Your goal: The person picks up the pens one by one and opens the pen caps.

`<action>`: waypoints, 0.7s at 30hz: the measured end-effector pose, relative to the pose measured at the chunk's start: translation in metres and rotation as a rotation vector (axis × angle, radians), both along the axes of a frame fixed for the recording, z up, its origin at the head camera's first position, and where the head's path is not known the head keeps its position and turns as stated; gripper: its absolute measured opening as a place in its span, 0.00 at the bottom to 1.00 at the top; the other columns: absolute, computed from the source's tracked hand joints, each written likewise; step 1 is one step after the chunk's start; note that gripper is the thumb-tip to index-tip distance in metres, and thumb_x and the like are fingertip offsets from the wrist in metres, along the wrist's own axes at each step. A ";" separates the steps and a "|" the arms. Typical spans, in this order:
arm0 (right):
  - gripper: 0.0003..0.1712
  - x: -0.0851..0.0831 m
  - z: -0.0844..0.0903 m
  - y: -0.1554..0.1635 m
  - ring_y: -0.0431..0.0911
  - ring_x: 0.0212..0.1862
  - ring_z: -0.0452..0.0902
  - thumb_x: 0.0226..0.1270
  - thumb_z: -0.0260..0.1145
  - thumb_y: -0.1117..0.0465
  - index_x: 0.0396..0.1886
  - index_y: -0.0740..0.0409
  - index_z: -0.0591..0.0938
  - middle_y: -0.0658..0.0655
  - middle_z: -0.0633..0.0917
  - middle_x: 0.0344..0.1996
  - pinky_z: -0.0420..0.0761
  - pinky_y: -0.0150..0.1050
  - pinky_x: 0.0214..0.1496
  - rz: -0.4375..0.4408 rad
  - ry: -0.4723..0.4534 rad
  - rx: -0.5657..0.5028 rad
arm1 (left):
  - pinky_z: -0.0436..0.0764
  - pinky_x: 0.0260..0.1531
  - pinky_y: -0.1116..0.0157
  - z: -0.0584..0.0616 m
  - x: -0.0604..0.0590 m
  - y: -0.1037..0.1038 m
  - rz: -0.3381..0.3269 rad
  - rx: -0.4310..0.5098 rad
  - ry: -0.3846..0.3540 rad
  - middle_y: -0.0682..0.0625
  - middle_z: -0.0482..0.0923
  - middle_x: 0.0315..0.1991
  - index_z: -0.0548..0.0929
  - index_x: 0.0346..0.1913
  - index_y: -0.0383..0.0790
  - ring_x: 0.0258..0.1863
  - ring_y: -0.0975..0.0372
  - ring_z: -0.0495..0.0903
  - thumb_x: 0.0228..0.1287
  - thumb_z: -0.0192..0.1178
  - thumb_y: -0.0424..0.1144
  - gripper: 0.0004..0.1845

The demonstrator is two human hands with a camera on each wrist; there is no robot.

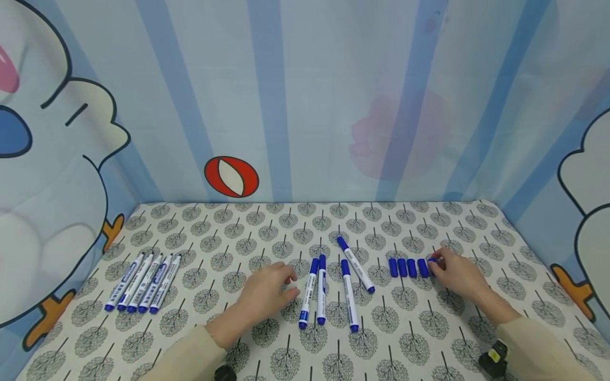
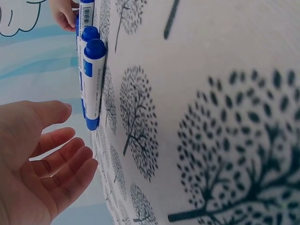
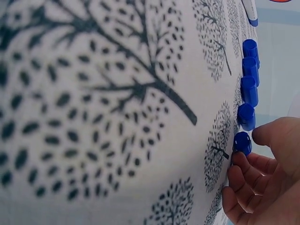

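My right hand (image 1: 459, 272) pinches a blue marker cap (image 3: 242, 143) between thumb and fingers, down at the tablecloth. This cap forms the right end of a row of blue caps (image 1: 402, 268). My left hand (image 1: 269, 288) hovers with relaxed fingers and holds nothing, just left of the capped whiteboard markers. Nearest to it is a white marker with a blue cap (image 1: 308, 293); beside it lie another capped marker (image 1: 321, 290), a third one (image 1: 350, 296) and a slanted one (image 1: 356, 264). The left wrist view shows the left hand's (image 2: 51, 164) fingers apart from the nearest marker (image 2: 94, 84).
Several uncapped markers (image 1: 143, 283) lie side by side at the left, tips away from me. A white cloth with tree prints (image 1: 205, 328) covers the table. Behind it hangs a striped blue curtain (image 1: 314, 106) with cartoon figures.
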State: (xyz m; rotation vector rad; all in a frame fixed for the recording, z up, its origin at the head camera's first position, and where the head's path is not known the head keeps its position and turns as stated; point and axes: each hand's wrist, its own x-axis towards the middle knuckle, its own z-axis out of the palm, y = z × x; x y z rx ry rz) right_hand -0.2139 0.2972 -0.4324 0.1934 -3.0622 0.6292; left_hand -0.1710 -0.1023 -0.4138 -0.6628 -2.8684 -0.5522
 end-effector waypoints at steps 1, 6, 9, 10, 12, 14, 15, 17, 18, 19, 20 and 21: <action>0.18 0.000 0.001 0.000 0.42 0.20 0.72 0.66 0.54 0.59 0.47 0.70 0.72 0.60 0.82 0.28 0.69 0.37 0.20 -0.001 -0.004 0.000 | 0.70 0.20 0.73 0.000 0.000 0.001 0.000 0.001 0.005 0.55 0.77 0.29 0.80 0.35 0.45 0.23 0.67 0.71 0.49 0.67 0.44 0.11; 0.19 0.002 0.004 0.003 0.43 0.22 0.73 0.68 0.52 0.58 0.49 0.70 0.71 0.62 0.82 0.30 0.69 0.37 0.21 -0.005 -0.027 0.003 | 0.71 0.22 0.72 0.001 -0.001 0.005 0.006 0.008 -0.029 0.54 0.77 0.30 0.81 0.37 0.44 0.24 0.67 0.72 0.50 0.67 0.45 0.13; 0.19 0.003 0.004 0.005 0.45 0.24 0.75 0.68 0.52 0.58 0.50 0.70 0.71 0.64 0.82 0.31 0.71 0.37 0.22 -0.003 -0.031 0.008 | 0.73 0.23 0.72 0.002 -0.001 0.009 0.023 0.020 -0.091 0.52 0.79 0.32 0.81 0.38 0.43 0.25 0.66 0.73 0.51 0.66 0.47 0.14; 0.19 0.003 0.005 0.006 0.45 0.25 0.76 0.68 0.52 0.58 0.50 0.70 0.71 0.64 0.82 0.32 0.71 0.37 0.22 -0.004 -0.031 0.009 | 0.73 0.24 0.72 0.002 -0.001 0.010 0.035 0.030 -0.121 0.52 0.79 0.33 0.81 0.39 0.42 0.25 0.66 0.74 0.51 0.66 0.47 0.16; 0.19 0.003 0.005 0.007 0.46 0.26 0.76 0.68 0.52 0.58 0.49 0.70 0.71 0.64 0.82 0.31 0.72 0.38 0.22 -0.010 -0.022 0.015 | 0.73 0.24 0.72 0.002 -0.002 0.013 0.050 0.044 -0.162 0.50 0.80 0.34 0.81 0.41 0.41 0.25 0.65 0.74 0.51 0.66 0.49 0.18; 0.19 0.004 0.005 0.007 0.46 0.25 0.76 0.68 0.53 0.58 0.49 0.70 0.72 0.63 0.82 0.30 0.72 0.38 0.22 -0.015 -0.012 0.015 | 0.73 0.23 0.72 0.002 -0.002 0.016 0.063 0.050 -0.193 0.50 0.80 0.34 0.80 0.43 0.39 0.25 0.65 0.75 0.50 0.66 0.51 0.22; 0.19 0.004 0.005 0.007 0.45 0.25 0.75 0.68 0.53 0.58 0.49 0.70 0.72 0.62 0.82 0.30 0.72 0.38 0.22 -0.018 -0.006 0.014 | 0.73 0.22 0.71 0.002 -0.002 0.018 0.071 0.056 -0.207 0.50 0.80 0.34 0.80 0.45 0.38 0.25 0.65 0.74 0.49 0.67 0.52 0.24; 0.19 0.004 0.006 0.007 0.44 0.24 0.75 0.68 0.53 0.58 0.49 0.70 0.73 0.60 0.82 0.29 0.71 0.38 0.22 -0.022 0.014 0.011 | 0.72 0.21 0.71 0.001 -0.002 0.021 0.079 0.060 -0.219 0.50 0.79 0.32 0.80 0.46 0.37 0.24 0.65 0.73 0.47 0.68 0.53 0.27; 0.19 0.004 0.007 0.007 0.44 0.25 0.75 0.68 0.53 0.58 0.49 0.70 0.73 0.60 0.82 0.29 0.72 0.37 0.22 -0.020 0.024 0.009 | 0.72 0.20 0.70 0.001 -0.003 0.023 0.083 0.066 -0.228 0.51 0.78 0.30 0.79 0.46 0.36 0.23 0.65 0.73 0.46 0.68 0.53 0.28; 0.18 0.005 0.007 0.006 0.44 0.25 0.74 0.68 0.53 0.58 0.49 0.70 0.73 0.60 0.81 0.30 0.71 0.37 0.22 -0.020 0.031 0.004 | 0.72 0.20 0.70 0.000 -0.003 0.024 0.088 0.073 -0.235 0.51 0.78 0.30 0.79 0.46 0.36 0.23 0.65 0.72 0.45 0.69 0.54 0.29; 0.18 0.005 0.008 0.005 0.45 0.25 0.75 0.68 0.53 0.58 0.49 0.70 0.73 0.60 0.81 0.30 0.72 0.37 0.22 -0.016 0.043 0.001 | 0.72 0.20 0.70 0.000 -0.003 0.026 0.093 0.081 -0.246 0.51 0.78 0.29 0.79 0.46 0.36 0.23 0.65 0.72 0.44 0.69 0.54 0.30; 0.18 0.005 0.009 0.005 0.46 0.26 0.76 0.68 0.53 0.59 0.49 0.70 0.73 0.61 0.81 0.31 0.73 0.38 0.23 -0.009 0.054 -0.005 | 0.72 0.21 0.70 -0.001 -0.003 0.027 0.099 0.087 -0.257 0.51 0.77 0.29 0.79 0.46 0.36 0.22 0.65 0.72 0.43 0.70 0.54 0.30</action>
